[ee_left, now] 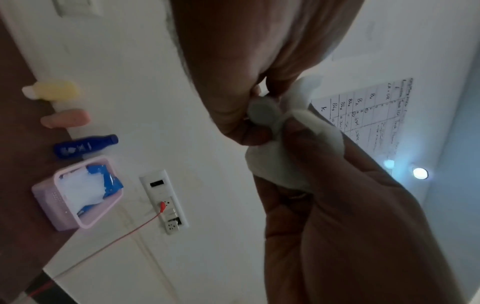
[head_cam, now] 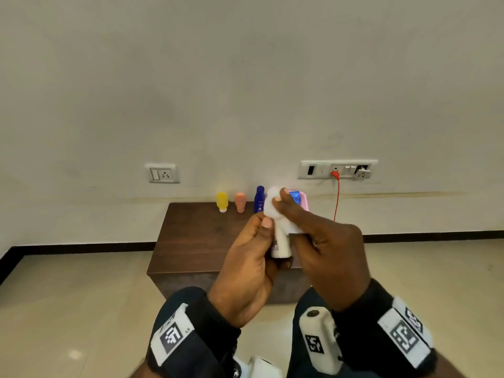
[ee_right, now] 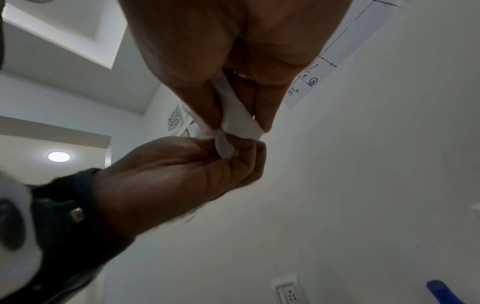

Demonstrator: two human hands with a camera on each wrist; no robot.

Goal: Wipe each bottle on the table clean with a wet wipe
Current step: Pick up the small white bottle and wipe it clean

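In the head view my left hand grips a small white bottle upright in the air above the brown table. My right hand pinches a white wet wipe wrapped over the bottle's top. The left wrist view has the wipe bunched in the right hand's fingers against the bottle. In the right wrist view the wipe is folded between thumb and fingers. A yellow bottle, a peach bottle and a blue bottle stand along the table's far edge.
A pink box holding a blue wipes packet sits at the table's back right, partly behind my right hand. A red cable hangs from a wall socket. Beige floor surrounds the table.
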